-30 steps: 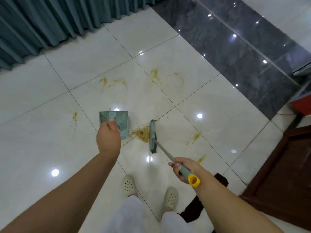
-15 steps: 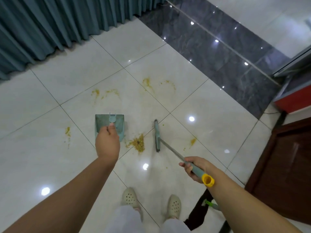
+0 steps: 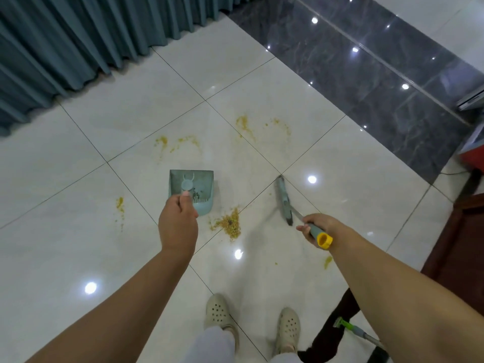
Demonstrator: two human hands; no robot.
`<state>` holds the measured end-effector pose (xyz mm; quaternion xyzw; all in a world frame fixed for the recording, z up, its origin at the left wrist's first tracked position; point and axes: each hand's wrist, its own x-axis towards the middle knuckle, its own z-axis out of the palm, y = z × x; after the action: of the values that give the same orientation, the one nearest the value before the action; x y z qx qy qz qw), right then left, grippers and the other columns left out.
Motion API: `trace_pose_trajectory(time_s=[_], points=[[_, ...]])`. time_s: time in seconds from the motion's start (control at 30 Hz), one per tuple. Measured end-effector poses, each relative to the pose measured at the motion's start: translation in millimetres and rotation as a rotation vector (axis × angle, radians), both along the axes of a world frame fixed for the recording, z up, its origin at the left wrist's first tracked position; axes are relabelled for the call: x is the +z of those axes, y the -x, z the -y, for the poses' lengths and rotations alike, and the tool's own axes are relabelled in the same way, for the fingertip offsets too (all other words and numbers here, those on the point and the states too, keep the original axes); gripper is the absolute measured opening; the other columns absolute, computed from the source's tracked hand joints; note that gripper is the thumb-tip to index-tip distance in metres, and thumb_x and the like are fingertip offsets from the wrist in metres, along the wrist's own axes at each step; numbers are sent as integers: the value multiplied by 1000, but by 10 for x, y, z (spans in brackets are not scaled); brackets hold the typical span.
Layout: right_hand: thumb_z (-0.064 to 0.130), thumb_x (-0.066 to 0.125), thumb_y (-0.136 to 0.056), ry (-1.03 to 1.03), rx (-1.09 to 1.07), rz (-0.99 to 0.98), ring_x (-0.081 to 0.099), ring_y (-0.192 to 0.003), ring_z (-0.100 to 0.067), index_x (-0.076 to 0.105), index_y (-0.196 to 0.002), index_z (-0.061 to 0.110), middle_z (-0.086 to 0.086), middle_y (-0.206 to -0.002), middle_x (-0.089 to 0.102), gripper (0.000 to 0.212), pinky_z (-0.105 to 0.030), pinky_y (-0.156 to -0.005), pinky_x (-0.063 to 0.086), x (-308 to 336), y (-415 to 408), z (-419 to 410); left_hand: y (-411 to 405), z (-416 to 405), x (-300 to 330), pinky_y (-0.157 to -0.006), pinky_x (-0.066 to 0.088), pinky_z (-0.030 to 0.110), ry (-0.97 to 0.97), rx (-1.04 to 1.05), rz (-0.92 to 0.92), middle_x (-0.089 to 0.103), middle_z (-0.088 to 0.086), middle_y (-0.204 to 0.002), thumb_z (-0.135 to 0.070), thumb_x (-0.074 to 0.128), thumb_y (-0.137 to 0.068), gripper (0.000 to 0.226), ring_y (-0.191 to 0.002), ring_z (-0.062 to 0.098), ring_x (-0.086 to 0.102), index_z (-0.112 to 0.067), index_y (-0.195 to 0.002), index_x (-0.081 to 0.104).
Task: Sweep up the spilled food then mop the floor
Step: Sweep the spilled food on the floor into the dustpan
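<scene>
So the broom [image 3: 283, 200] just swung back off the crumb pile [image 3: 230, 222]; left hand [image 3: 178, 226] grips the dustpan [image 3: 192, 191], right hand [image 3: 318, 226] grips the broom handle. Another push coming, I'd guess.

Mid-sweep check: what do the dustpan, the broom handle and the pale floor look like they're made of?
Dustpan: looks like matte teal moulded plastic, with one-piece walls and comb teeth.
Broom handle: apparently bare metal, thin and silvery, with a grey grip and yellow end cap.
Floor: glossy polished tile, with grout lines and mirrored ceiling lights.

glossy tile floor [image 3: 78, 244]: food pile [image 3: 230, 222], dustpan [image 3: 201, 189] beside.
</scene>
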<state>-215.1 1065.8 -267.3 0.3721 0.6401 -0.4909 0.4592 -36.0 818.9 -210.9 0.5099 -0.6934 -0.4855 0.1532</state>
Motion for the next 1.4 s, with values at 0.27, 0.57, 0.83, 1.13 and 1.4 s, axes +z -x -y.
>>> trace_pose_trajectory(time_s=[0.27, 0.57, 0.83, 1.13, 1.4], points=[[0, 45, -95, -49, 121, -17, 40, -21, -11, 41, -110, -1, -18, -77, 48, 16, -14, -30, 39, -275, -185, 527, 59, 157, -54, -59, 43, 38, -85, 13, -65, 56, 1, -66, -42, 35, -96, 37, -61, 20, 49, -21, -68, 50], [2, 49, -93, -48, 252, 63, 42, -21, -13, 48, -99, -7, -16, -67, 51, 11, -14, -30, 39, 55, -559, 432, 263, 85, 58, -53, 39, 27, -60, -43, -69, 53, -1, -64, -42, 43, -94, 35, -59, 17, 50, -15, -74, 52], [0, 47, -94, 12, 150, 20, 39, -22, -10, 50, -79, -4, -14, -67, 50, 15, -12, -29, 36, 221, -246, 32, 658, -216, 212, -47, 36, 22, -38, -94, -73, 53, -2, -62, -41, 47, -92, 32, -54, 11, 49, -19, -69, 52], [-2, 47, -92, -12, -30, -68, 42, -24, -11, 51, -82, -6, -17, -70, 53, 12, -13, -30, 38, -21, 892, -604, 1599, -486, 194, -52, 39, 31, -63, -134, -68, 55, 5, -64, -35, 47, -87, 30, -58, 20, 48, -15, -66, 51], [2, 43, -94, -61, -160, -94, 38, -18, -10, 47, -115, -8, -15, -65, 45, 23, -12, -28, 35, -162, 1876, -1239, 2464, -745, 18, -53, 40, 32, -72, -204, -60, 56, 2, -65, -37, 47, -89, 29, -57, 18, 48, -16, -69, 54]])
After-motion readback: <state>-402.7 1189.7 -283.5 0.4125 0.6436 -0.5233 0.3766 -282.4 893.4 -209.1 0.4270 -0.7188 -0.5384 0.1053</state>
